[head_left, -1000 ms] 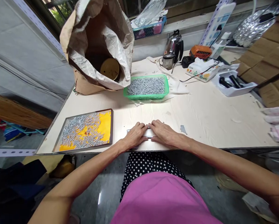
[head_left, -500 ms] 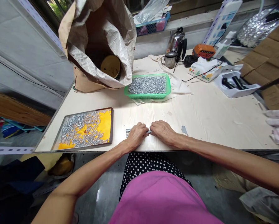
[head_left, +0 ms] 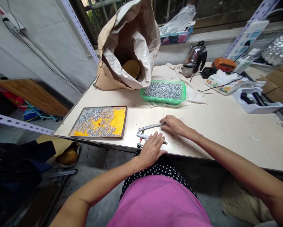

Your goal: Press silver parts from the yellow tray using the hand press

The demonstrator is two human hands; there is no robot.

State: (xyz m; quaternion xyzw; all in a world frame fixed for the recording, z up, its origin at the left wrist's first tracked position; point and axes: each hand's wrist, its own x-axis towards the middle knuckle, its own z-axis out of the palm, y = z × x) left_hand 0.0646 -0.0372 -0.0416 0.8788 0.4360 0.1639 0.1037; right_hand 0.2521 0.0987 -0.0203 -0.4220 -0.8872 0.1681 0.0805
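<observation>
Silver metal pliers (head_left: 151, 126) lie near the table's front edge, their two handles spread apart. A spring and a small red part show at their head, which points left. My left hand (head_left: 152, 149) lies over the lower handle with its fingers stretched out and partly covers it. At the end of the upper handle, my right hand (head_left: 174, 126) has its fingers curled and closed on it. Left of the pliers is a shallow tray (head_left: 124, 123) with a yellow bottom, holding many small silver screw-like pieces (head_left: 94, 121).
A green basket (head_left: 163, 100) full of similar pieces stands beyond my hands, beside a large open paper sack (head_left: 108, 72). Farther right are a metal kettle (head_left: 196, 56), an orange battery pack (head_left: 224, 64), a tissue pack (head_left: 223, 82) and a white tray (head_left: 252, 107).
My hands were close together over a mostly hidden metal piece; now they are apart and the spread pliers show. My left hand has flattened. The head view has shifted left.
</observation>
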